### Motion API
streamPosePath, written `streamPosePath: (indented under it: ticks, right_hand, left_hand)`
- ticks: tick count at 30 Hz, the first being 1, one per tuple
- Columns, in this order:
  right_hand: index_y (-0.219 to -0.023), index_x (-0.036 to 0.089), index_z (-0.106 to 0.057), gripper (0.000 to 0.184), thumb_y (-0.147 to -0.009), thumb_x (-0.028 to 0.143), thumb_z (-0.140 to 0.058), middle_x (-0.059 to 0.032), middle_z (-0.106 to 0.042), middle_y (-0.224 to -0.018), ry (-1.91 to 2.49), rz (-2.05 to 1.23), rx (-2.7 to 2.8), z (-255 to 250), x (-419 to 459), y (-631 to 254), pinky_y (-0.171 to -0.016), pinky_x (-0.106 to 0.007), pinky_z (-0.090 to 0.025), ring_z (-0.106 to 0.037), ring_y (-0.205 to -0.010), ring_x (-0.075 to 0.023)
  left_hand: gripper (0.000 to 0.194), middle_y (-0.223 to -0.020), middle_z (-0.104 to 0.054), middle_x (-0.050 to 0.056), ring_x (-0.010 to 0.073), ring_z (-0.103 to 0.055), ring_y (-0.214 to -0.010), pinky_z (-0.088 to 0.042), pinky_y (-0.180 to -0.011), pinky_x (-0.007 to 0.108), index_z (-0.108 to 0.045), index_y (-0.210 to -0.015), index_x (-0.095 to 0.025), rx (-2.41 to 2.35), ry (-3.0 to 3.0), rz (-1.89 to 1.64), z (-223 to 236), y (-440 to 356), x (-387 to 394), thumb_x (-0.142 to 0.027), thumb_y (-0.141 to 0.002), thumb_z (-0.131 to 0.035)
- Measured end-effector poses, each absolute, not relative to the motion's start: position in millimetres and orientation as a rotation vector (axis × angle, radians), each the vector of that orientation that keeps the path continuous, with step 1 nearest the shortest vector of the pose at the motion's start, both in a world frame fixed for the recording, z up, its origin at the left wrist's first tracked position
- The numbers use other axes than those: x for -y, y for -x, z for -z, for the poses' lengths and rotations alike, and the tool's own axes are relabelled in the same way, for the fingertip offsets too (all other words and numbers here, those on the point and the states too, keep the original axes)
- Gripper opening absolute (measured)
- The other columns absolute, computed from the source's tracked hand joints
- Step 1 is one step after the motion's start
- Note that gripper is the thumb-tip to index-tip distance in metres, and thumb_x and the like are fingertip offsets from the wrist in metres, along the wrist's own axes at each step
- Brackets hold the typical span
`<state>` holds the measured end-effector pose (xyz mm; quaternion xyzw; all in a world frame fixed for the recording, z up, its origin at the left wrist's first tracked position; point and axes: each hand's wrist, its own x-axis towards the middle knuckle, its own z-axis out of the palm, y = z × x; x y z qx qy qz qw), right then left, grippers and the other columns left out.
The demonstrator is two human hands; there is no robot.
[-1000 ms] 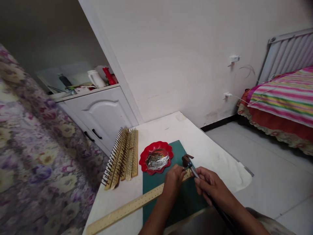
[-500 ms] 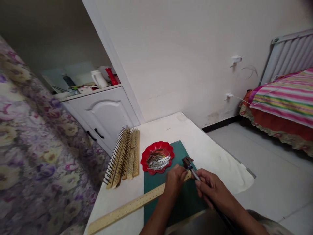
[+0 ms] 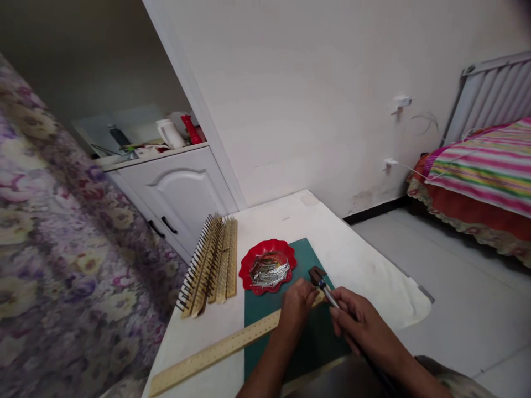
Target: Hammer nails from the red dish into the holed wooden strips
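My right hand (image 3: 360, 323) is closed around the handle of a hammer (image 3: 324, 286), whose dark head hangs just past my left fingers. Those fingers on my left hand (image 3: 297, 301) are pinched together over the drilled wooden strip (image 3: 215, 351); whatever is between them is too small to make out. The strip runs slantwise from the table's near left onto a green mat (image 3: 307, 251), with rows of small holes along it. Behind my left hand, a red scalloped bowl (image 3: 245, 265) holds many silvery and some brownish nails (image 3: 269, 273).
Left of the bowl, several wooden strips (image 3: 231, 271) bristle with upright nails. A single thin nail-like piece (image 3: 286, 218) lies toward the back of the white table (image 3: 357, 260). A cabinet (image 3: 182, 188) and floral curtain (image 3: 74, 265) stand at left, a bed (image 3: 481, 171) at right.
The hammer's head has shifted slightly, turning a little in my right hand. My left hand keeps its pinch at the same spot on the strip.
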<state>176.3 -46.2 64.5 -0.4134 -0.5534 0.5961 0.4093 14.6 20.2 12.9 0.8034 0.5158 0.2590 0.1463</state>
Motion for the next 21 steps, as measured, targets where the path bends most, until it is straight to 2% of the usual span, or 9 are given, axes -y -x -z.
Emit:
streamPosePath:
  ticks: [7,14,21]
  right_hand:
    - [-0.085,0.02,-0.047,0.006,-0.085,0.025,-0.044,0.0095,-0.052,-0.054,1.082,-1.476,1.413,-66.2,46.2,-176.8,-0.03,-0.014,-0.022,-0.037,-0.029,-0.0029]
    - [-0.098,0.02,-0.049,0.02,-0.085,0.035,-0.046,0.0086,-0.051,-0.058,1.058,-1.449,1.349,-73.6,46.7,-184.9,-0.031,-0.016,-0.024,-0.037,-0.03,-0.0029]
    - [-0.094,0.02,-0.049,0.013,-0.086,0.028,-0.044,0.0097,-0.05,-0.055,1.045,-1.474,1.381,-70.6,48.3,-179.3,-0.031,-0.015,-0.023,-0.037,-0.03,-0.0026]
  left_hand:
    - [0.019,-0.074,-0.058,0.002,0.0127,-0.055,-0.069,-0.038,-0.062,0.021,-0.063,-0.075,-0.016,-1.48,-2.302,-0.754,-10.4,-14.1,-20.9,-0.02,-0.085,-0.048]
    - [0.015,-0.075,-0.058,0.002,0.0134,-0.055,-0.072,-0.039,-0.065,0.022,-0.063,-0.079,-0.017,-1.443,-2.296,-0.823,-13.3,-12.7,-16.8,-0.023,-0.085,-0.051]
    - [0.019,-0.074,-0.056,0.001,0.0126,-0.053,-0.07,-0.037,-0.064,0.022,-0.062,-0.076,-0.018,-1.455,-2.329,-0.82,-9.6,-12.1,-17.7,-0.021,-0.086,-0.046]
